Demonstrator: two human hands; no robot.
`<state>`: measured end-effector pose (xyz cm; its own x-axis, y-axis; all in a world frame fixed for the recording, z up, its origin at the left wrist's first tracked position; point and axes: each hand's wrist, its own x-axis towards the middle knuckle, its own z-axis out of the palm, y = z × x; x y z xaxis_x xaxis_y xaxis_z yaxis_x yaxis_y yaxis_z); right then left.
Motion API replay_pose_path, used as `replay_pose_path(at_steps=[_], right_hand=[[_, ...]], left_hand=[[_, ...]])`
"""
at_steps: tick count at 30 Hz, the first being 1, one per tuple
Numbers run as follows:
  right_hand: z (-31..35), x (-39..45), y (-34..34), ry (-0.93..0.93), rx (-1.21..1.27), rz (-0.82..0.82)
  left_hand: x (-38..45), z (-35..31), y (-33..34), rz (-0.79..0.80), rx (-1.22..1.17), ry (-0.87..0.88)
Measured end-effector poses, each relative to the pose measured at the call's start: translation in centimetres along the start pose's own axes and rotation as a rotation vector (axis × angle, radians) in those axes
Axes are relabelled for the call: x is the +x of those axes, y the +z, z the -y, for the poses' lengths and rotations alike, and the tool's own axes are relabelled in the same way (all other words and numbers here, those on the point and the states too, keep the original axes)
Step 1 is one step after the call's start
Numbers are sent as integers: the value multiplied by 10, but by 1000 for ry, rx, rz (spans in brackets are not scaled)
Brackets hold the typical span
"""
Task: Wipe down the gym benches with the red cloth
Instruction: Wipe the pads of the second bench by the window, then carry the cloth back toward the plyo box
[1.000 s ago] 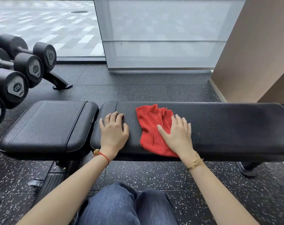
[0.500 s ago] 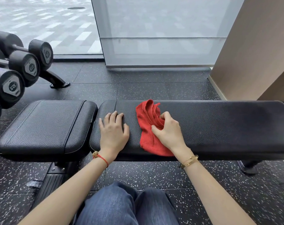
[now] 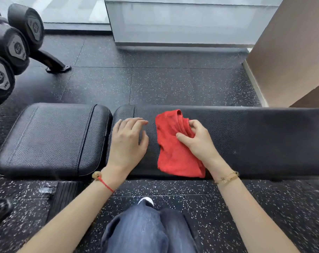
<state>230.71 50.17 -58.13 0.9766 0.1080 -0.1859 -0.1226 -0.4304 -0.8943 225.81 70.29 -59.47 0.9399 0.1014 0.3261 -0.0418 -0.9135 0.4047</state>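
A black padded gym bench [image 3: 246,141] runs across the view, its long pad reaching to the right edge of the frame and a shorter, separate seat pad [image 3: 51,139] lying just beside its left end. The red cloth [image 3: 173,154] lies bunched on the long pad, not far from that pad's left end; it spans from near the far edge to the near edge, where its lower hem hangs slightly over.

The right hand [image 3: 200,141] rests on the cloth's right side. Its fingers [image 3: 195,125] are curled into the gathered folds and the thumb presses in from below, so the hand grips a wad of the fabric. A gold bracelet [image 3: 227,178] circles that wrist at the pad's near edge.

The left hand [image 3: 127,141] lies flat on the long pad near its left end, just left of the cloth and apart from it. Its fingers are fairly straight and spread and hold nothing, though the fingertips look blurred. A red string bracelet [image 3: 104,183] sits on that wrist.

Beyond the bench, dark speckled rubber flooring [image 3: 173,84] meets a frosted glass panel [image 3: 191,21]. Black dumbbells [image 3: 14,46] sit on a rack at the far left. A tan wall [image 3: 291,52] stands at the right. The person's blue jeans [image 3: 147,230] show at the bottom.
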Motion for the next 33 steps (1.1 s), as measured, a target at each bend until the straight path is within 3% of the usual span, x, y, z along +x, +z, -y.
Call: replay_pose_path(at_steps=[5,11,22,33], right_hand=[[70,-22,-20,53,43,1],[184,-67,-61,36,28,30],[405,-119,-129,-31,-10,127],[488,-127,-154,-209,34,182]], left_hand=[[13,-12,-78,107,-14,23],[24,-53,-206,159,-39,-97],[62,-129,-460,138,-89,-319],[58,-159,-542,-56,-4,-402]])
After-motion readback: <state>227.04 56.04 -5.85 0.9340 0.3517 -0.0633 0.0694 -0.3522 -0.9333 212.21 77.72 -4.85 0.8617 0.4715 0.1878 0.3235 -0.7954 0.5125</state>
